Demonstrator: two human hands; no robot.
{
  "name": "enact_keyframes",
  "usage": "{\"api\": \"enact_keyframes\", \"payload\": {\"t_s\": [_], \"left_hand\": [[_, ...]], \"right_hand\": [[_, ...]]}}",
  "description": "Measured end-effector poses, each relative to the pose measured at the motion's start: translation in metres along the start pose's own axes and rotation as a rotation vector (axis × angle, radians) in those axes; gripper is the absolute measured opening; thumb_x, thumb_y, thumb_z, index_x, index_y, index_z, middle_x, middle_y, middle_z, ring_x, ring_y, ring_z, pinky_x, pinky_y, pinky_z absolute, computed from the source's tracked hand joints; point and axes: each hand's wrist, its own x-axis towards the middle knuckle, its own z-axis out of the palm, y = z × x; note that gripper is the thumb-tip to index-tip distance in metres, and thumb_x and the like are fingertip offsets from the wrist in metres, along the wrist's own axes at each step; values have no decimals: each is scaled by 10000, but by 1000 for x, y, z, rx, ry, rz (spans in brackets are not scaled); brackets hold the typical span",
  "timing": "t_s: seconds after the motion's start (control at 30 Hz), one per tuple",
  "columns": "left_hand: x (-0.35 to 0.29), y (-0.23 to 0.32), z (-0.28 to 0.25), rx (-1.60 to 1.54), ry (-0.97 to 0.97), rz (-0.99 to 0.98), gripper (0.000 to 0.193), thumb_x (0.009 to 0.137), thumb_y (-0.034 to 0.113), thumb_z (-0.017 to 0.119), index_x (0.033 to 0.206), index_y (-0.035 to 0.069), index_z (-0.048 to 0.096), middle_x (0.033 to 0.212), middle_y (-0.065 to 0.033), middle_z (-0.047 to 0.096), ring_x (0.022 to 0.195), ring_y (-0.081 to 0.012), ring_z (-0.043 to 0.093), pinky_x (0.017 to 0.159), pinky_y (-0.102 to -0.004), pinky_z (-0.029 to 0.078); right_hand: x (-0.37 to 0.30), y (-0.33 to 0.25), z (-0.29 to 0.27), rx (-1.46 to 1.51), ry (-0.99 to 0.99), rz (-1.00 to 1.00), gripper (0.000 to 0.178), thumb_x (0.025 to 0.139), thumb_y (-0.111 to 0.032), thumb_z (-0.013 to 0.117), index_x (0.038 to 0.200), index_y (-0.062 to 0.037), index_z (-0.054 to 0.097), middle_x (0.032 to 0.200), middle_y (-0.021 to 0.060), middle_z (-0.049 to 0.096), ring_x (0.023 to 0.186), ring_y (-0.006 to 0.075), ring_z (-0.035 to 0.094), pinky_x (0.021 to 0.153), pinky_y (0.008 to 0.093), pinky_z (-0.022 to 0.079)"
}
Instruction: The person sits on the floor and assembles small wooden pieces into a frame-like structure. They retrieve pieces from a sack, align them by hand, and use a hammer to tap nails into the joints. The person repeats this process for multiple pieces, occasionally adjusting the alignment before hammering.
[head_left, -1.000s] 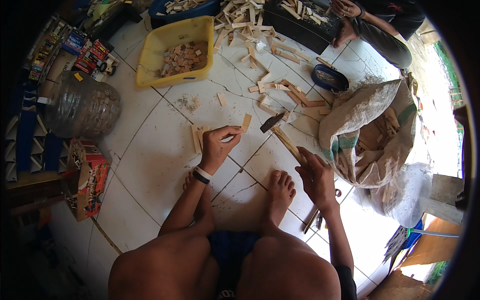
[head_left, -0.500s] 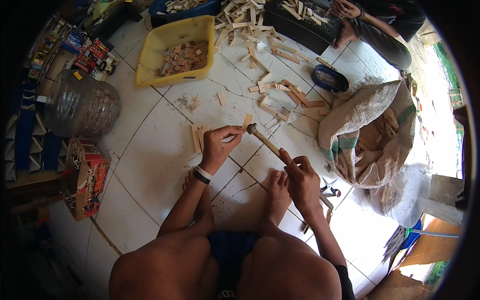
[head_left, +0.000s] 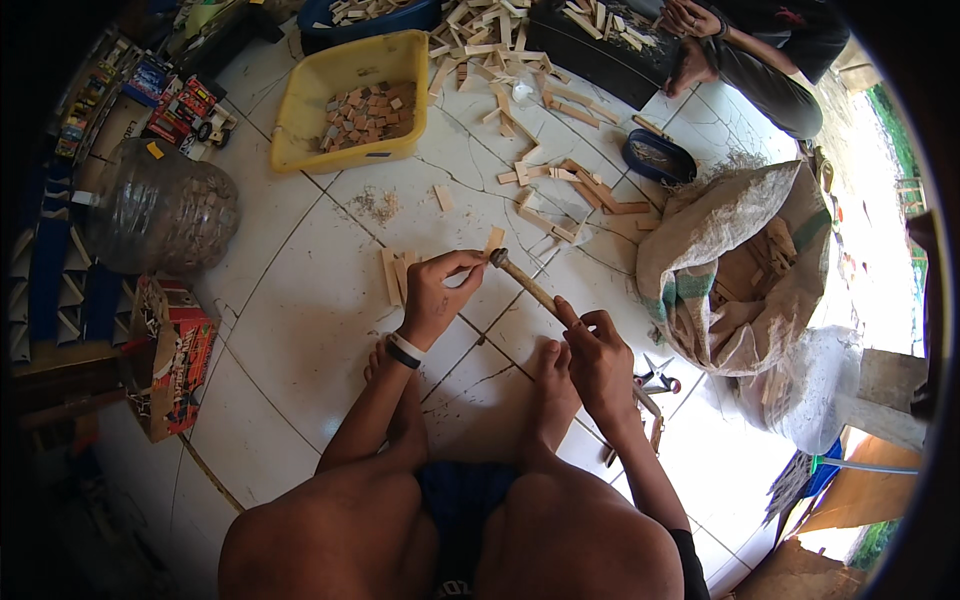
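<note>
My right hand (head_left: 598,362) is wrapped round the wooden handle of a hammer (head_left: 530,286), whose dark metal head meets the near end of a small pale wood piece (head_left: 495,240). At that same spot my left hand (head_left: 440,292) pinches with thumb and forefinger, steadying the wood piece; anything smaller between the fingertips is too tiny to make out. Just left of this hand, a few flat wood strips (head_left: 391,277) lie on the tiles. Scissors (head_left: 656,373) rest on the floor beside my right wrist.
A yellow tub (head_left: 284,150) of small wood squares stands ahead, near a loose heap of wood strips (head_left: 480,45). To the right is a woven sack (head_left: 690,215) with wood scraps; left, a clear plastic jar (head_left: 120,220) and a red box (head_left: 190,370). Another person's hand (head_left: 690,18) shows far right.
The hammer and my right hand have shifted slightly left, bringing the hammer head a little closer to my left fingertips. My left hand stays in place.
</note>
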Motion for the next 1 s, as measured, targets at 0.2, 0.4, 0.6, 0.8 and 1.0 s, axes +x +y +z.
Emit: {"api": "enact_keyframes", "payload": {"t_s": [0.2,0.4,0.6,0.8,1.0], "left_hand": [[-1,5,0,-24,-9,-21,140,905,7,801,1044,-3,786,983,-105,824,869,-190,807,792,-281,618],[1,11,-3,23,-39,5,160,932,-26,775,1090,-47,787,1028,-127,826,912,-173,802,825,-277,631],[2,10,-3,24,-31,18,159,924,-19,766,1082,-15,787,1004,-127,817,866,-218,800,775,-296,611],[-2,10,3,31,28,8,144,924,-11,767,1067,-20,784,993,-126,816,857,-215,802,773,-299,617],[-4,10,5,31,41,-18,136,926,-10,765,1060,-25,784,991,-128,816,860,-209,806,770,-291,623]], "right_hand": [[-1,0,1,13,-8,13,554,924,-117,718,1456,-266,683,1040,90,659,773,258,721,676,416,610],[-1,-1,0,28,3,-2,557,919,-111,721,1456,-252,683,1034,97,660,765,258,719,676,413,611],[0,-2,-1,22,-2,-10,586,900,-84,723,1461,-247,678,1034,101,658,766,255,720,677,410,609],[0,-4,-1,66,-7,8,612,887,-67,736,1468,-247,672,1039,102,667,778,258,734,686,411,613],[-2,-7,-1,101,-24,67,627,885,-72,758,1472,-272,668,1037,94,675,787,263,745,698,415,619]]}}
